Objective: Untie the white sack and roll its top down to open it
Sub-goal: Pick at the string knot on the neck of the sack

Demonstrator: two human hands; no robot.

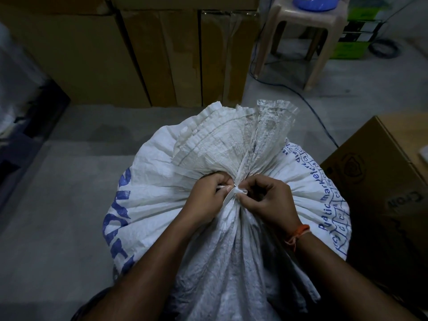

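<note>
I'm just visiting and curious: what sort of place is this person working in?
Probably a storeroom or small warehouse. Tall cardboard boxes line the back wall, another box sits on the bare concrete floor, and both hands, left hand and right hand, work at the tie on a big white sack.

storeroom, tall cardboard cartons (129, 54) against the wall, bare concrete floor (58, 181), plastic stool (303, 40)

Dim, bluish light; dark corners, wide-angle bending at edges
</note>
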